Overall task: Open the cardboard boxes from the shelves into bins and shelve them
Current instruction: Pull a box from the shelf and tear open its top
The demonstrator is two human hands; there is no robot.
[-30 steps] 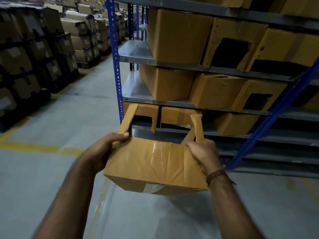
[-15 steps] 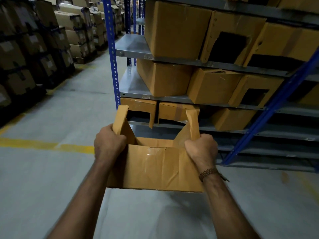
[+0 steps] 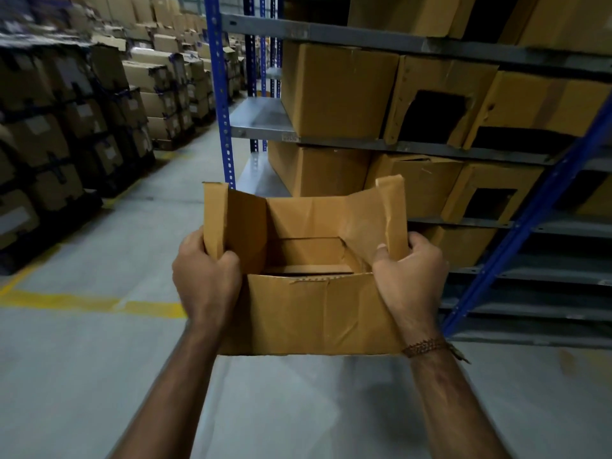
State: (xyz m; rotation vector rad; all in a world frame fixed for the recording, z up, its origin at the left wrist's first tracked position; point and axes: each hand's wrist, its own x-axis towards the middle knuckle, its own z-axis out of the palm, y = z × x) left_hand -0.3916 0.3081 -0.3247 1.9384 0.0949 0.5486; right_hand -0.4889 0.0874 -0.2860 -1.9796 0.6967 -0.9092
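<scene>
Above the grey floor (image 3: 82, 376), before the blue-posted shelves (image 3: 430, 145): holding an opened cardboard box (image 3: 318, 313) in mid-air, mouth upward, flaps standing. Left hand (image 3: 207, 283) gripping the left flap (image 3: 215, 220), right hand (image 3: 410, 279) gripping the right flap (image 3: 395, 213). Other boxes (image 3: 337, 91) sitting on the shelves behind.

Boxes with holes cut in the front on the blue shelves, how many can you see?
3. One cut-out box on the upper shelf, another right beside it, and one on the shelf below. More may be hidden past the picture's right edge.
</scene>
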